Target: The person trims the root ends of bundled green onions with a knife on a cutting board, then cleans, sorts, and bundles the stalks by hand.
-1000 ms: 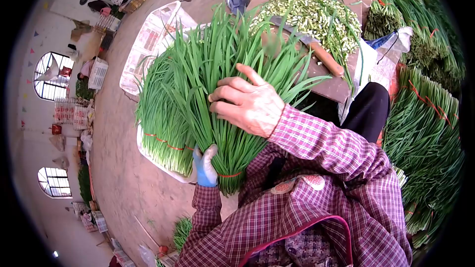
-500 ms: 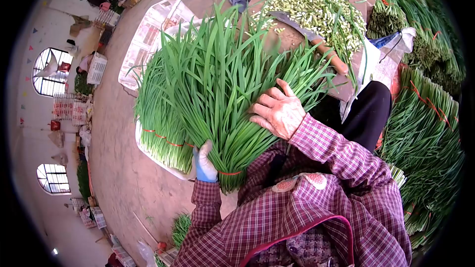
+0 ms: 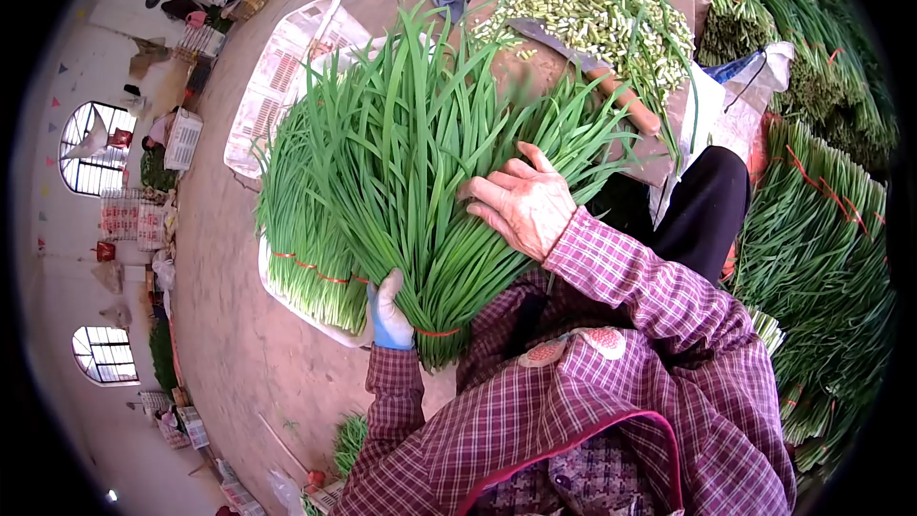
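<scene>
A large bunch of garlic chives (image 3: 420,172) stands tilted in front of me, its leaves fanned out and a red band round its base. My left hand (image 3: 390,313), in a white and blue glove, grips the bunch low on its left side, just above the band; some of its fingers are hidden behind the stems. Bare and spread, my right hand (image 3: 523,203) lies among the leaves on the right side, fingertips partly covered by them. Behind the bunch, more banded chives (image 3: 310,268) fill a white crate (image 3: 277,86).
A knife (image 3: 573,55) with a wooden handle lies on a brown board (image 3: 540,81) beside a heap of chopped stem ends (image 3: 592,19). Piles of banded chives (image 3: 812,248) rise on the right. Other crates (image 3: 184,140) line the far wall.
My right hand has shifted slightly left and toward me across the leaves. The left hand keeps its grip near the base. The whole view has moved a little.
</scene>
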Tool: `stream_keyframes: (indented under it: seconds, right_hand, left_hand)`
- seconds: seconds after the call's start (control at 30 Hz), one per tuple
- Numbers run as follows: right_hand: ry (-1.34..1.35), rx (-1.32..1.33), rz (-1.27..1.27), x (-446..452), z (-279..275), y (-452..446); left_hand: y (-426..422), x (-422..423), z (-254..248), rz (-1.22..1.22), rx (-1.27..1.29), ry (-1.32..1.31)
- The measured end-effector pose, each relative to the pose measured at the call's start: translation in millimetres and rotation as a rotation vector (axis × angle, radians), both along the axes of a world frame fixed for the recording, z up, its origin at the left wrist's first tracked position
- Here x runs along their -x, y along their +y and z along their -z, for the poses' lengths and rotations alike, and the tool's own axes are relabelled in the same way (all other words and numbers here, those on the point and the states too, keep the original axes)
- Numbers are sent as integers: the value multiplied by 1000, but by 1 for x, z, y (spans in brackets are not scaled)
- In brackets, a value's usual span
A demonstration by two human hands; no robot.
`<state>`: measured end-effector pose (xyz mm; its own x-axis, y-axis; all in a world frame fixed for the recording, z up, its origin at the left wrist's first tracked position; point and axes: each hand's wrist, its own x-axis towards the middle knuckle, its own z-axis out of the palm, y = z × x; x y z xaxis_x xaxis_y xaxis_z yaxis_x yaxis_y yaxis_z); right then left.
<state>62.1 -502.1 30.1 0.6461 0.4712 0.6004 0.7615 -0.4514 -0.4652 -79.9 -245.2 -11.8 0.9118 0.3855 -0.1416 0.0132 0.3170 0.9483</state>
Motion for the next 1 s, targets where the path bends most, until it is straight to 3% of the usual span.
stream_keyframes:
  seconds: [0.27, 0.53, 0.87, 1.0]
  right_hand:
    - [-12, 7, 33, -9, -13, 7]
    - [-15, 192, 7, -12, -24, 14]
    - [-282, 24, -165, -19, -29, 21]
    - [-319, 121, -185, -20, -34, 17]
  left_hand:
    - [-3, -1, -5, -39, -108, 79]
    - [-11, -4, -15, -57, -152, 117]
    - [-18, -6, -27, -21, -228, 166]
    - [-37, -10, -46, -101, -260, 190]
